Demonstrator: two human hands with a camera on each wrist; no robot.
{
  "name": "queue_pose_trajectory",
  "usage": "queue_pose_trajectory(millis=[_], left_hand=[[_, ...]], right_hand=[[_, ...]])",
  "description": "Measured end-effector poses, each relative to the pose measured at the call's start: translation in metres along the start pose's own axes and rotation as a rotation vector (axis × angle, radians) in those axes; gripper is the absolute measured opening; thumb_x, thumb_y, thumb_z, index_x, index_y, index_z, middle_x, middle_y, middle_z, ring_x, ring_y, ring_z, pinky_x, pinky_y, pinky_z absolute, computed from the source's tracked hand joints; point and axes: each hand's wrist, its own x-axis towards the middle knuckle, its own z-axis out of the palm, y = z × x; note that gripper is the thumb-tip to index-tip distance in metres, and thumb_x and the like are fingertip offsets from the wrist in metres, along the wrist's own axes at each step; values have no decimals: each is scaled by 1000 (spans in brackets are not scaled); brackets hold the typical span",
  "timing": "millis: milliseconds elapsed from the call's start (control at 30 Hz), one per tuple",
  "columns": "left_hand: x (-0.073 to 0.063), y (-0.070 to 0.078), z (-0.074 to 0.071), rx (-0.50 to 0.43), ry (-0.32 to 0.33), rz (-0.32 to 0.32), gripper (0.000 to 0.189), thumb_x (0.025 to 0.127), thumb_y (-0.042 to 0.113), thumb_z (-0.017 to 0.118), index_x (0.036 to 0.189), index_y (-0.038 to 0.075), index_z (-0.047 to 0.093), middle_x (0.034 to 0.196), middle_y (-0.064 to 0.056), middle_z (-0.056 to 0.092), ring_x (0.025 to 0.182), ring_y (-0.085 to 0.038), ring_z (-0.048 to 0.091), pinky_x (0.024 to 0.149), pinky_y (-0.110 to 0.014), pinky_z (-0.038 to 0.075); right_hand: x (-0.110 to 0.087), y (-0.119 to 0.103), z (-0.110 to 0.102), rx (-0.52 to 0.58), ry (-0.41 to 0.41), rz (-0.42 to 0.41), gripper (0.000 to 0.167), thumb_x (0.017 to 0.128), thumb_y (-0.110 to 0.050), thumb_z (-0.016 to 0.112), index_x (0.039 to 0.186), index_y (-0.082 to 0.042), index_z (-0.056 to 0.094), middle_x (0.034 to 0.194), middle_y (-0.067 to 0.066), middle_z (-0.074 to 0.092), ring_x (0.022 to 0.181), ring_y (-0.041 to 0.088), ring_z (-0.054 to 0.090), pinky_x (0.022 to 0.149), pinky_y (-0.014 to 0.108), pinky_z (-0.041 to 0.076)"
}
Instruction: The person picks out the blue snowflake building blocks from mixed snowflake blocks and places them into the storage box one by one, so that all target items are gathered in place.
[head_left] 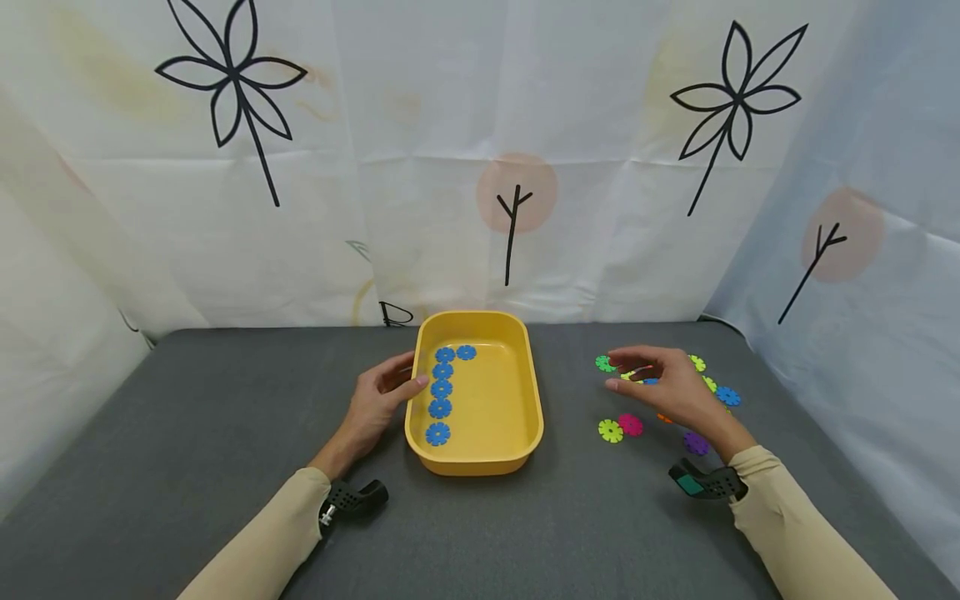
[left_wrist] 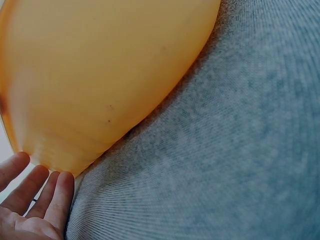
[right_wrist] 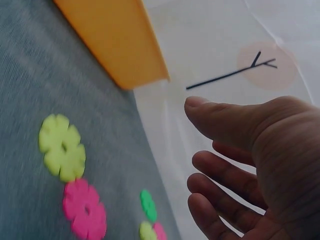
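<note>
A yellow tray (head_left: 472, 468) stands on the dark grey tabletop. Blue notched flower discs (head_left: 440, 408) form a column along its left side, with one blue disc (head_left: 466, 352) beside the top. My left hand (head_left: 378, 400) holds the tray's left rim, thumb over the edge; in the left wrist view its fingers (left_wrist: 61, 192) touch the outer wall. Over the loose discs on the right hovers my right hand (head_left: 671, 387), holding nothing, with thumb and fingers apart. Near it lie a green disc (head_left: 604, 363), a pink disc (head_left: 631, 425) and a yellow-green disc (head_left: 611, 431).
More discs lie around and beneath my right hand, among them a blue disc (head_left: 727, 396) and a purple disc (head_left: 696, 442); the hand partly hides several. A white printed cloth (head_left: 435, 233) hangs behind the table (head_left: 225, 400) and along both sides.
</note>
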Motion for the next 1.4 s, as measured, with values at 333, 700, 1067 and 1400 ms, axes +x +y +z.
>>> queue_pose_trajectory(millis=[333,700,1067,1400], left_hand=[[0,0,1,5,3,-7,57,98,15,68,149,0,47,146,-21,52,134,-34,50,96,-20,50],[0,-1,0,0,-6,-2,56,99,15,67,149,0,47,147,-21,51,135,-35,50,97,-20,49],[0,1,0,-13,-5,-10,57,98,14,68,149,-1,46,147,-22,51,135,-35,50,96,-20,50],[0,2,0,-9,-5,-11,58,98,13,68,150,-2,46,147,-22,51,135,-35,49,96,-19,49]], right_hand=[[-19,35,-15,-94,34,137,47,93,-28,77,130,0,67,128,21,65,108,38,63,83,34,54],[-23,56,-19,-128,33,198,52,88,-31,82,123,5,69,115,19,69,100,29,63,76,20,52],[-23,70,-14,-163,60,179,46,86,-34,84,118,-2,74,111,13,70,98,25,63,74,22,52],[-24,72,-11,-206,78,170,45,87,-34,83,117,-2,75,124,21,65,105,33,62,79,33,52]])
